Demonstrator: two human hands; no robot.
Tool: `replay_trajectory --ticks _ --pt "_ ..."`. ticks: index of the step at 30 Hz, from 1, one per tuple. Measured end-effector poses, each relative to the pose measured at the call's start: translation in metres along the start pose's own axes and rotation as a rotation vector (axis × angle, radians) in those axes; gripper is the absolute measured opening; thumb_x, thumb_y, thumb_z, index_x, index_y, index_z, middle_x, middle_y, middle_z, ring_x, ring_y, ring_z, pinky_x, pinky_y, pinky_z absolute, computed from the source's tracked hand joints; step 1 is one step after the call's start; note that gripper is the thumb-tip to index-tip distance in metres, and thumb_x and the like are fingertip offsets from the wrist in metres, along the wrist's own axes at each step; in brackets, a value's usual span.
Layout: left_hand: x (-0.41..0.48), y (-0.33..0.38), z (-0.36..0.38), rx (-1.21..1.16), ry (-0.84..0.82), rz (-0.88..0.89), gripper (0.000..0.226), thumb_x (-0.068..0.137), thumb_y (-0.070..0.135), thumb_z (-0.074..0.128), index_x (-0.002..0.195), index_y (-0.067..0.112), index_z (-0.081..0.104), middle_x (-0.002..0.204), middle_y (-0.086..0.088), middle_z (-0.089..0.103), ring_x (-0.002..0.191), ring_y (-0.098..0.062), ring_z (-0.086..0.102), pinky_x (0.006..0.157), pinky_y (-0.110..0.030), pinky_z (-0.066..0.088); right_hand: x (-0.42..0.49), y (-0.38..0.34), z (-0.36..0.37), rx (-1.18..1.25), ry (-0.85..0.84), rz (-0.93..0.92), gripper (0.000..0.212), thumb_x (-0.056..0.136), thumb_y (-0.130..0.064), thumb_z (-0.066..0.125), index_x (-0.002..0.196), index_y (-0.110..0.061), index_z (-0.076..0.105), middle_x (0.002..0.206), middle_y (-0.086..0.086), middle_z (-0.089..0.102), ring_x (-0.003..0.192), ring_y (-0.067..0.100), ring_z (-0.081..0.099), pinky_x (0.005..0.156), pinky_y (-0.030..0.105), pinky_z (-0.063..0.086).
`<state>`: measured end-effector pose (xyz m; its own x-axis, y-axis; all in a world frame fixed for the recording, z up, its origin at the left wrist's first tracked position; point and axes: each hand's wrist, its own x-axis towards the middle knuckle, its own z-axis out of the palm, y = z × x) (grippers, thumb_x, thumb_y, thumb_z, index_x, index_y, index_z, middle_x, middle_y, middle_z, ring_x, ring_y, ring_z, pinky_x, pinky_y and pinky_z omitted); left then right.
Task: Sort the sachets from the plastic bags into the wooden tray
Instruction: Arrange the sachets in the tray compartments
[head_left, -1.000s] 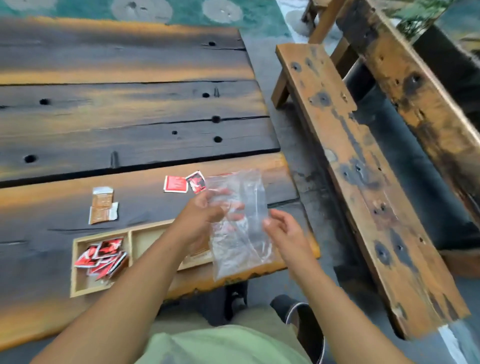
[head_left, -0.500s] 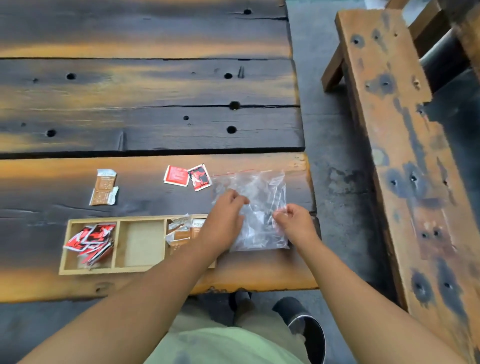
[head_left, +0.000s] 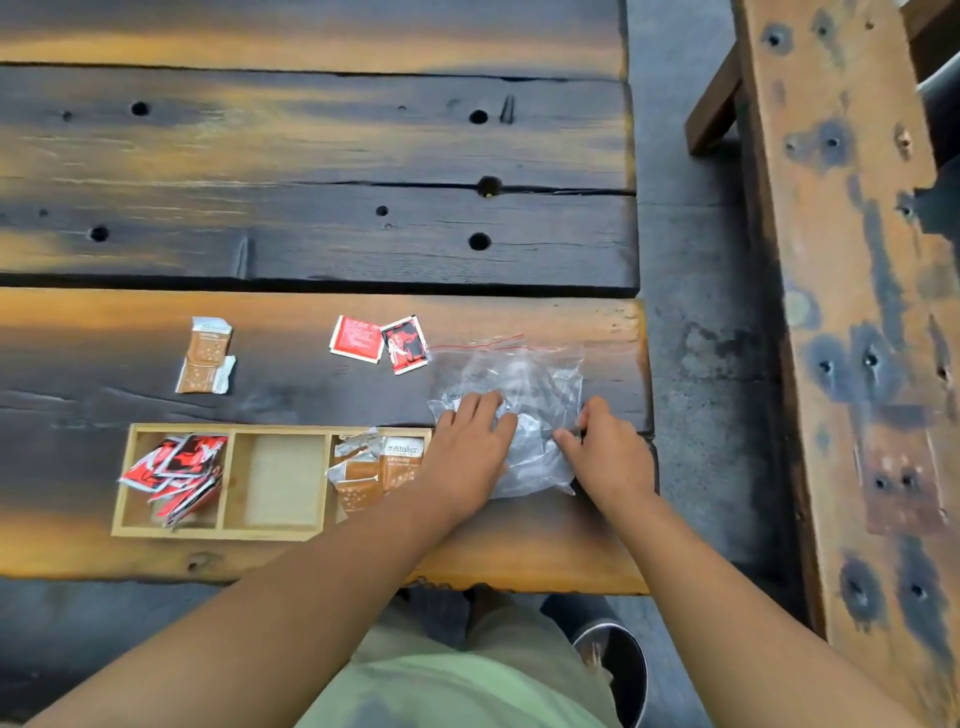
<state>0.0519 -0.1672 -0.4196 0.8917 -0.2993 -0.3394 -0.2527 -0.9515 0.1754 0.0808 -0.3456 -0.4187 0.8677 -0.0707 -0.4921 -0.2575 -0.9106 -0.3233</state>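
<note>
A clear, crumpled plastic bag (head_left: 524, 374) lies flat on the table's near right corner. My left hand (head_left: 467, 452) rests palm-down on its left side with the fingers pressing into the plastic. My right hand (head_left: 608, 457) pinches its lower right edge. To the left stands the wooden tray (head_left: 171, 532) with three compartments: red sachets (head_left: 176, 473) fill the left one, brown sachets (head_left: 374, 467) the right one, and the middle one (head_left: 283, 478) is bare. Two red sachets (head_left: 376, 343) lie loose beyond the tray, touching the bag's top left corner. Two brown sachets (head_left: 205, 356) lie further left.
The dark plank table (head_left: 311, 156) ends just right of the bag at its edge (head_left: 641, 415). A worn wooden bench (head_left: 857, 312) runs along the right, across a strip of concrete floor. My knees and a dark shoe (head_left: 618, 665) show below the table's front edge.
The bag has come down from mid-air, where both hands held it, onto the table beside the tray. Both hands have followed it down and stay on it.
</note>
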Motion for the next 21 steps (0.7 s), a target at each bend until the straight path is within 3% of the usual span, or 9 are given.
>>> replay_trajectory --ticks 5,9,14,21 --pt "0.004 -0.001 -0.006 -0.013 -0.022 0.005 0.052 0.084 0.021 0.065 0.131 0.015 0.044 0.143 -0.01 0.034 0.127 -0.032 0.035 0.093 -0.043 0.039 -0.001 -0.003 -0.003 -0.004 -0.005 0.021 0.037 0.087 -0.045 0.064 0.093 -0.017 0.041 0.085 0.006 0.063 0.075 0.032 0.061 0.064 0.041 0.051" --pt "0.001 -0.008 -0.022 -0.22 -0.057 0.01 0.049 0.088 0.03 0.064 0.132 0.016 0.047 0.138 -0.005 0.041 0.125 -0.029 0.039 0.1 -0.043 0.04 -0.009 -0.008 -0.017 0.009 0.057 0.032 0.038 0.088 -0.045 0.064 0.096 -0.018 0.039 0.085 0.006 0.063 0.077 0.034 0.062 0.064 0.041 0.051" --pt "-0.036 -0.032 -0.05 -0.556 0.097 -0.095 0.039 0.09 0.031 0.064 0.125 0.017 0.056 0.125 0.0 0.054 0.115 -0.019 0.052 0.095 -0.03 0.041 -0.035 -0.04 -0.025 0.101 0.007 -0.159 0.026 0.089 -0.042 0.064 0.094 -0.022 0.048 0.078 -0.002 0.063 0.076 0.024 0.06 0.061 0.035 0.041" --pt "-0.129 -0.123 -0.046 -0.546 0.234 -0.164 0.026 0.089 0.023 0.061 0.114 0.017 0.06 0.113 0.002 0.055 0.109 -0.017 0.052 0.092 -0.029 0.044 -0.08 -0.132 0.025 0.141 -0.142 -0.343 0.012 0.087 -0.033 0.065 0.082 -0.026 0.056 0.073 -0.006 0.064 0.075 0.017 0.061 0.069 0.037 0.049"
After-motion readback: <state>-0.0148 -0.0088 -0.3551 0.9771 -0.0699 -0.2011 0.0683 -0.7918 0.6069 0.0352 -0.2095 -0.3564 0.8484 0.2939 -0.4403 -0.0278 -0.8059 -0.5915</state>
